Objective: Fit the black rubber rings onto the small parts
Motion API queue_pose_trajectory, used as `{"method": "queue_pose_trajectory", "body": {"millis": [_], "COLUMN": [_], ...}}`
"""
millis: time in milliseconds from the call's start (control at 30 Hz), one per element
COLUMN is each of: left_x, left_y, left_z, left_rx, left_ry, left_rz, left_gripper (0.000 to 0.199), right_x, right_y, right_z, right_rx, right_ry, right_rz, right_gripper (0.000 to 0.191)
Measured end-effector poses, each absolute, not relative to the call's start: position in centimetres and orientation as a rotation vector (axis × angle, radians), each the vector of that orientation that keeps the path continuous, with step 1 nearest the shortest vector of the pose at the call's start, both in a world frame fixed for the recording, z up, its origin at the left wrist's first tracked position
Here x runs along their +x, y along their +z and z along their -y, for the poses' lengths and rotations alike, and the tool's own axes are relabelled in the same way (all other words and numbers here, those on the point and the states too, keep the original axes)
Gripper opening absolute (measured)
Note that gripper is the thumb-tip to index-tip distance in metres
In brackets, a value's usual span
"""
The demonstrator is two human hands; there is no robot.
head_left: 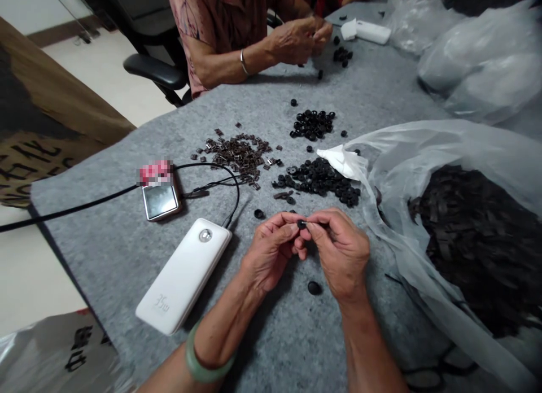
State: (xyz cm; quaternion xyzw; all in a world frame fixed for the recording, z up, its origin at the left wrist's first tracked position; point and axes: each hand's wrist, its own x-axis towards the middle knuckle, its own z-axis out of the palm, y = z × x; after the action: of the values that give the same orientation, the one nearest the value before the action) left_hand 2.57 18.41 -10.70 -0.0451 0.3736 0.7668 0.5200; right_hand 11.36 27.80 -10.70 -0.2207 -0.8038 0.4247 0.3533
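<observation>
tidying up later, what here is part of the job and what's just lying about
Part of the job: left hand, right hand, small black piece pinched between them, black rings, dark brown clips, bagged dark strips.

Lying about: white power bank, phone, black cable, tissue.

The left hand [271, 254] and right hand [341, 252] pinch a small black piece [301, 224] between their fingertips above a grey felt table [97, 252]. Just beyond lie black rings [317, 181] and dark clips [237, 156]. A white power bank [184, 274] sits beside the left hand; a plastic bag [392, 212] of dark strips lies beside the right.
</observation>
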Motion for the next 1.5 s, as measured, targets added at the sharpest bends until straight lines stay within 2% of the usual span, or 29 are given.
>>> {"method": "queue_pose_trajectory", "body": {"millis": [200,333,533,833,1067,1333,1500], "left_x": [2.81,2.86,2.69,2.42,2.62,2.98,2.76], "left_y": [-10.57,-10.59,-10.44,-10.52,-10.47,-10.54,-10.55], "left_z": [-18.37,-18.31,-18.30,-18.33,-18.42,-18.38,-18.32], "left_rx": [-0.060,-0.036,-0.052,-0.134,-0.114,-0.078,-0.086], "left_ry": [1.869,1.895,1.875,1.831,1.795,1.795,1.810], "left_rz": [-0.992,-1.066,-1.063,-1.014,-1.013,-0.987,-0.914], "left_gripper": [0.031,0.029,0.024,0.026,0.032,0.029,0.031], "right_x": [11.19,11.25,11.59,11.84,11.56,11.37,11.49], "right_y": [-10.46,-10.36,-10.14,-10.42,-10.25,-10.22,-10.57], "right_z": [-27.47,-27.43,-27.65,-27.85,-27.89,-27.95,-27.93], "right_rx": [-0.514,-0.485,-0.528,-0.514,-0.517,-0.500,-0.590], "right_ry": [0.681,0.602,0.917,1.291,1.245,1.221,1.356], "right_rz": [2.207,2.231,2.229,2.159,2.144,2.139,2.052], "right_gripper": [0.012,0.014,0.013,0.013,0.011,0.013,0.013]}}
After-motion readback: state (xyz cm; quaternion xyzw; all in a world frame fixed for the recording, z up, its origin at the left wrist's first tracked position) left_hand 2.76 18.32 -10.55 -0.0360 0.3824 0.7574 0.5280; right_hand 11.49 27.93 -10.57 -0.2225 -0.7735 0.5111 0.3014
